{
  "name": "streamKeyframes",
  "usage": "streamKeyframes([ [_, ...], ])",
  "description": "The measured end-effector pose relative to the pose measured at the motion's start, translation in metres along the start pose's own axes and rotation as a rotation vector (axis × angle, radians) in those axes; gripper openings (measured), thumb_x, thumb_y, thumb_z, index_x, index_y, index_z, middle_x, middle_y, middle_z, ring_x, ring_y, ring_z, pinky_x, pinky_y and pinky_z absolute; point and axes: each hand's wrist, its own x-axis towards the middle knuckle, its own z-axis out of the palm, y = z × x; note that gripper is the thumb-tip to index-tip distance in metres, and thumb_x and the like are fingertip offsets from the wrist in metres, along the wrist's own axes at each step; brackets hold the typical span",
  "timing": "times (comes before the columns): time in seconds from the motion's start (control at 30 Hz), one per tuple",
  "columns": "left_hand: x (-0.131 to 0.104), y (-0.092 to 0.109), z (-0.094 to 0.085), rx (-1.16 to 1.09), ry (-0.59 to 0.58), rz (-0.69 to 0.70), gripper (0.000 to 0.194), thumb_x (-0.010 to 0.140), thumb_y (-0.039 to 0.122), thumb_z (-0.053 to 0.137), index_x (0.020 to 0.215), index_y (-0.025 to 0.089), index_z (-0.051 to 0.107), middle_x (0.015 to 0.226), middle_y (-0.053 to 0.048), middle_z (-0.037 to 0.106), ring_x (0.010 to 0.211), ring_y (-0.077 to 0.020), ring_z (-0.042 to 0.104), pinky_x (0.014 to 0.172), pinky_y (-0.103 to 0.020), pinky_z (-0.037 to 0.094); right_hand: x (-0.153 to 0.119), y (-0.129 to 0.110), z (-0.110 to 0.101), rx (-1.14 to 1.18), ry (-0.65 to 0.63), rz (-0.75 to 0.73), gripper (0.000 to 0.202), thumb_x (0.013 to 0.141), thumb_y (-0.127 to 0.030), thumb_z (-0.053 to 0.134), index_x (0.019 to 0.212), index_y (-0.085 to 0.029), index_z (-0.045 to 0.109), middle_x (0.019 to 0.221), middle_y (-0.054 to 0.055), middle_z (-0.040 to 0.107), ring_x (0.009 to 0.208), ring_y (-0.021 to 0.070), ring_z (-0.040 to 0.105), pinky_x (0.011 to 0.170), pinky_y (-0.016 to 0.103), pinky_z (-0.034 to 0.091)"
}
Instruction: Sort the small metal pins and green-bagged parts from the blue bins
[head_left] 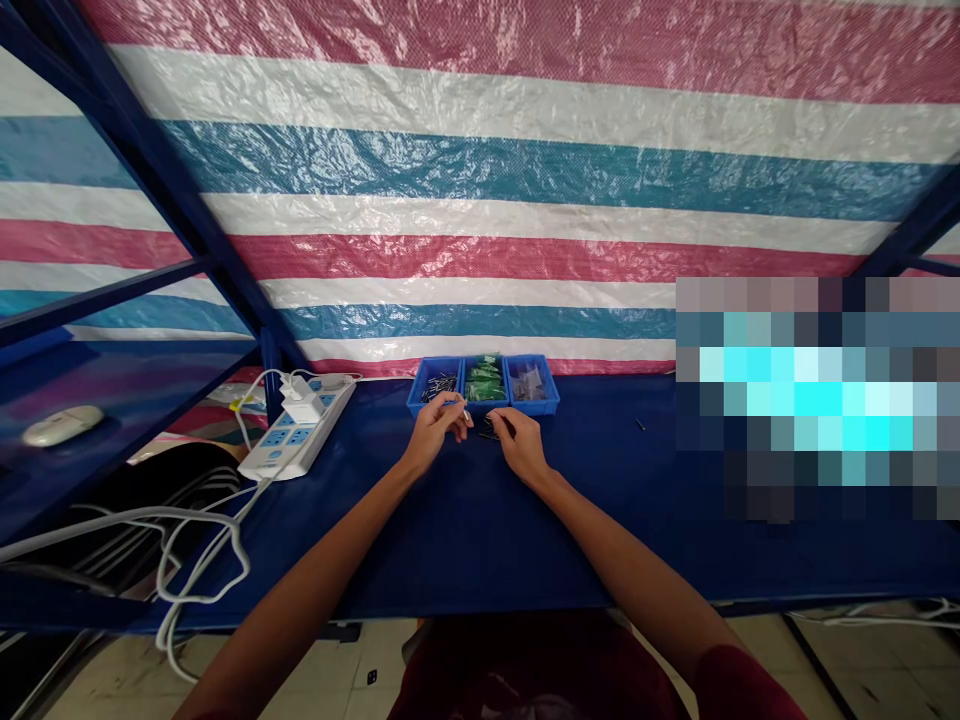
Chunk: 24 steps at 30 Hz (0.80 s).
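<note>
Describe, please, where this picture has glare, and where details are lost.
Head view, top: glare speckles the striped plastic sheet; head view, right: coarse pixel blocks hide everything behind them; head view, centre: the dark pieces between the left hand and right hand are too small to identify.

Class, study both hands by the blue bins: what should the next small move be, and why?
Probably the right hand should pick up one of the small dark pieces on the table: they lie just beside its fingers, while the left hand seems to hold a small pale item, too small to identify.
</note>
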Motion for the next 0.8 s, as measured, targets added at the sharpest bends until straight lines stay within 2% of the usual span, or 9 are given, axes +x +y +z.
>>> streamKeyframes([
  [0.07, 0.0001, -0.0012, -0.0027, 0.079, 0.011, 0.025, 0.028, 0.083, 0.042, 0.06, 0.095, 0.017, 0.06, 0.063, 0.002, 0.057, 0.048, -0.0101, 0.049, 0.047, -0.022, 0.041, 0.0004, -0.0001, -0.0007, 0.0, 0.017, 0.006, 0.032, 0.094, -0.035, 0.043, 0.088, -0.017, 0.068, 0.079, 0.006, 0.068, 0.069, 0.0165, 0.061, 0.066, 0.026, 0.046],
  [0.13, -0.0001, -0.0017, -0.0051, 0.22, 0.022, 0.072, 0.03, 0.084, 0.042, 0.058, 0.099, 0.017, 0.066, 0.067, 0.0, 0.058, 0.049, -0.0095, 0.046, 0.047, -0.022, 0.039, 0.0006, -0.0008, -0.0015, -0.003, 0.022, 0.013, 0.032, 0.094, -0.036, 0.042, 0.088, -0.017, 0.068, 0.077, 0.006, 0.067, 0.069, 0.0167, 0.061, 0.067, 0.027, 0.046],
  [0.23, -0.0004, -0.0019, -0.0071, 0.441, 0.005, 0.167, 0.031, 0.086, 0.042, 0.056, 0.097, 0.018, 0.072, 0.075, -0.003, 0.062, 0.054, -0.011, 0.049, 0.051, -0.023, 0.039, 0.0008, -0.0024, -0.0023, -0.001, 0.023, 0.022, 0.032, 0.094, -0.036, 0.042, 0.089, -0.017, 0.068, 0.078, 0.006, 0.067, 0.07, 0.0174, 0.061, 0.069, 0.028, 0.047],
  [0.3, -0.0002, -0.0027, -0.0075, 0.506, -0.003, 0.219, 0.03, 0.086, 0.042, 0.057, 0.093, 0.018, 0.074, 0.073, -0.003, 0.062, 0.059, -0.013, 0.053, 0.055, -0.023, 0.041, 0.001, -0.0032, -0.0028, 0.001, 0.025, 0.031, 0.032, 0.094, -0.035, 0.042, 0.089, -0.017, 0.068, 0.08, 0.006, 0.068, 0.071, 0.0178, 0.062, 0.07, 0.028, 0.048],
  [0.43, 0.0004, -0.0051, -0.008, 0.47, -0.013, 0.212, 0.032, 0.084, 0.044, 0.058, 0.097, 0.016, 0.07, 0.058, 0.002, 0.055, 0.052, -0.0117, 0.049, 0.053, -0.023, 0.04, 0.0009, -0.0035, -0.0031, 0.01, 0.011, 0.031, 0.03, 0.093, -0.035, 0.044, 0.093, -0.018, 0.068, 0.086, 0.007, 0.069, 0.074, 0.0179, 0.062, 0.07, 0.028, 0.048],
  [0.57, -0.0013, -0.0034, -0.0072, 0.415, -0.037, 0.157, 0.034, 0.085, 0.044, 0.058, 0.101, 0.015, 0.065, 0.049, 0.006, 0.051, 0.043, -0.0089, 0.043, 0.048, -0.021, 0.037, -0.0007, -0.0032, -0.002, 0.026, -0.076, -0.022, 0.028, 0.092, -0.036, 0.047, 0.101, -0.019, 0.068, 0.081, 0.005, 0.065, 0.065, 0.0151, 0.057, 0.064, 0.027, 0.046],
  [0.8, -0.0047, 0.0, -0.0025, 0.375, -0.048, 0.119, 0.032, 0.084, 0.042, 0.061, 0.101, 0.015, 0.064, 0.046, 0.006, 0.051, 0.038, -0.0077, 0.041, 0.044, -0.02, 0.035, -0.002, -0.0027, 0.0004, 0.028, -0.132, -0.09, 0.025, 0.091, -0.036, 0.051, 0.088, -0.018, 0.068, 0.073, 0.003, 0.058, 0.063, 0.014, 0.052, 0.06, 0.025, 0.042],
])
